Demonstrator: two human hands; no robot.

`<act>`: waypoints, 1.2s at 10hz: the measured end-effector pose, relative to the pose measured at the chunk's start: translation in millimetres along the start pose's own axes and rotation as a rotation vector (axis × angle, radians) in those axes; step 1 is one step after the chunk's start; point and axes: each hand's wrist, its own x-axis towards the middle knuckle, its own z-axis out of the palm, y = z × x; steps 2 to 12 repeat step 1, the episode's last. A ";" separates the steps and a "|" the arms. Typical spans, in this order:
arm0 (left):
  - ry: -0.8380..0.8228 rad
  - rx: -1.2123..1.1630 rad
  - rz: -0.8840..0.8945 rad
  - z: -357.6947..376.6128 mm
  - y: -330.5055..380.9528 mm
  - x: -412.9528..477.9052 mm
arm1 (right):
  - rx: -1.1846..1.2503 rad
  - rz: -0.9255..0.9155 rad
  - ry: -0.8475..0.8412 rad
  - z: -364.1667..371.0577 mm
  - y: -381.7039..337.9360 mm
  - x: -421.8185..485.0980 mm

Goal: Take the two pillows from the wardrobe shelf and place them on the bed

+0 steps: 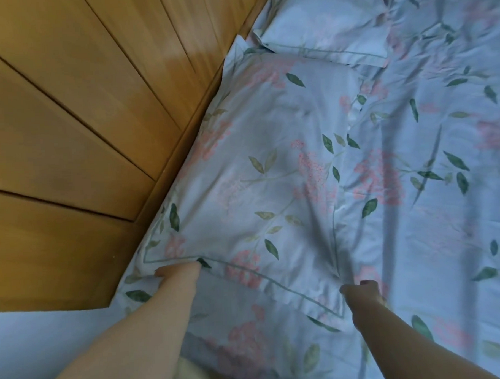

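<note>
Gripping the near pillow (271,174) by its edge, my left hand (176,274) curls into the fabric; my right hand (362,292) pinches its corner. It lies on the bed (423,239) beside the wooden headboard (68,125), with the second pillow (321,23) beyond.

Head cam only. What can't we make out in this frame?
1. Fingers of the left hand: tucked under the edge of the near blue floral pillow in the head view, so the grip is hidden.
2. Fingers of the right hand: behind its own knuckles at that pillow's corner, grip unclear.
3. The far blue floral pillow: cut off by the top edge.
</note>
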 end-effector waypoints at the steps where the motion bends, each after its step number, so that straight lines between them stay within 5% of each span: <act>1: -0.136 -0.075 0.042 18.4 -5.5 -34.9 | 0.065 -0.047 -0.086 -2.8 -6.2 -19.2; 12: -0.136 -0.075 0.042 18.4 -5.5 -34.9 | 0.065 -0.047 -0.086 -2.8 -6.2 -19.2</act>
